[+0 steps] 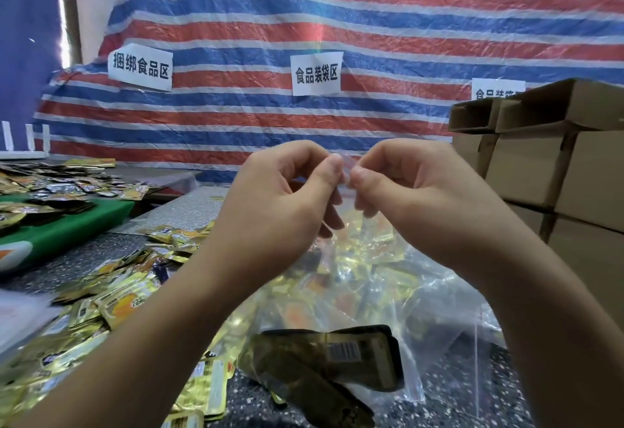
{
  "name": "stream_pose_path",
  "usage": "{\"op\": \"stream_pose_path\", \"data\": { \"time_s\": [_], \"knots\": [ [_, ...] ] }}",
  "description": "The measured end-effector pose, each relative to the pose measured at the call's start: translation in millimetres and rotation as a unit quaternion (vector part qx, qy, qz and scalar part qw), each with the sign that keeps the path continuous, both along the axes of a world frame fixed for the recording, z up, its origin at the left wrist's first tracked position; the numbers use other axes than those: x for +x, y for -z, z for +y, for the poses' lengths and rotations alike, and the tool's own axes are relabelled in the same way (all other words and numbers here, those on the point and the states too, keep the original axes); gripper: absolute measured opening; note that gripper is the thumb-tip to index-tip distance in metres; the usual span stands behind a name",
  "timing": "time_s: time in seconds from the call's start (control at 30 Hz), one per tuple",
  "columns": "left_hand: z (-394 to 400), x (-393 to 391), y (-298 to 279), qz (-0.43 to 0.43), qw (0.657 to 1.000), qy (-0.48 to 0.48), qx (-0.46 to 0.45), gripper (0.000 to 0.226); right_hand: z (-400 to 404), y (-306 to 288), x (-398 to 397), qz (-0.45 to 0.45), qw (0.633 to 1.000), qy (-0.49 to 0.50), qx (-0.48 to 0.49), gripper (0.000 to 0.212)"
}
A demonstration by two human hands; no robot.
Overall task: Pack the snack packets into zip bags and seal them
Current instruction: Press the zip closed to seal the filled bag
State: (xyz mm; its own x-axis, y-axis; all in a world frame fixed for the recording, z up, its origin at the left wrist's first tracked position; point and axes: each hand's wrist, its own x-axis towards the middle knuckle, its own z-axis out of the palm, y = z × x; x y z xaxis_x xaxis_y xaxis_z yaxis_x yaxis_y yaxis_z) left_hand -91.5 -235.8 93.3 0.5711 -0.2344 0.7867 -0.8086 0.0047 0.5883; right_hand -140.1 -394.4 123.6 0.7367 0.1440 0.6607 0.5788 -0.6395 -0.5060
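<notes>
Both my hands are raised over the speckled table and meet at the top edge of a clear zip bag (368, 279). My left hand (283, 191) pinches the bag's edge between thumb and fingers, and my right hand (401, 188) pinches it right beside, thumb tips nearly touching. The bag hangs below the hands and holds several gold snack packets (364, 252). Dark gold packets (341, 356) lie in its lower part on the table. A heap of loose gold packets (111, 296) lies to the left under my left forearm.
Stacked cardboard boxes (547, 171) stand at the right. A green board (67, 225) with more packets sits at the far left. A red, white and blue striped tarp (304, 22) with paper labels hangs behind the table.
</notes>
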Motion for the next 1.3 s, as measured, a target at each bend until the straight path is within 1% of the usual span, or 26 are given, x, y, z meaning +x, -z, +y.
{"op": "stream_pose_path", "data": {
  "time_s": [0.13,0.37,0.47,0.57,0.73,0.8,0.93,1.13,1.3],
  "knots": [
    [2,-3,0,-0.005,1.0,-0.013,0.014,0.021,2,0,-3,0.044,0.999,-0.005,0.017,0.016],
    [3,-7,-2,-0.024,0.999,-0.026,0.029,0.021,6,-1,-10,0.049,0.998,0.014,0.031,0.016],
    [3,-9,-1,-0.047,0.997,-0.043,0.044,0.021,8,-1,-12,0.029,0.999,0.023,0.036,0.022],
    [2,-10,0,-0.068,0.994,-0.063,0.055,0.02,11,0,-14,0.01,0.999,0.038,0.035,0.022],
    [0,-11,1,-0.087,0.991,-0.083,0.066,0.02,10,0,-17,0.017,0.997,0.069,-0.005,0.024],
    [-1,-12,1,-0.098,0.989,-0.09,0.067,0.02,10,-1,-18,0.005,0.997,0.077,-0.026,0.026],
    [-2,-13,0,-0.129,0.984,-0.105,0.064,0.021,11,-1,-20,-0.018,0.996,0.075,-0.041,0.026],
    [-3,-13,2,-0.146,0.981,-0.112,0.06,0.019,9,1,-16,-0.033,0.996,0.076,-0.044,0.023],
    [-4,-14,5,-0.152,0.978,-0.139,0.016,0.02,10,2,-15,-0.05,0.993,0.087,-0.055,0.026]
  ]
}}
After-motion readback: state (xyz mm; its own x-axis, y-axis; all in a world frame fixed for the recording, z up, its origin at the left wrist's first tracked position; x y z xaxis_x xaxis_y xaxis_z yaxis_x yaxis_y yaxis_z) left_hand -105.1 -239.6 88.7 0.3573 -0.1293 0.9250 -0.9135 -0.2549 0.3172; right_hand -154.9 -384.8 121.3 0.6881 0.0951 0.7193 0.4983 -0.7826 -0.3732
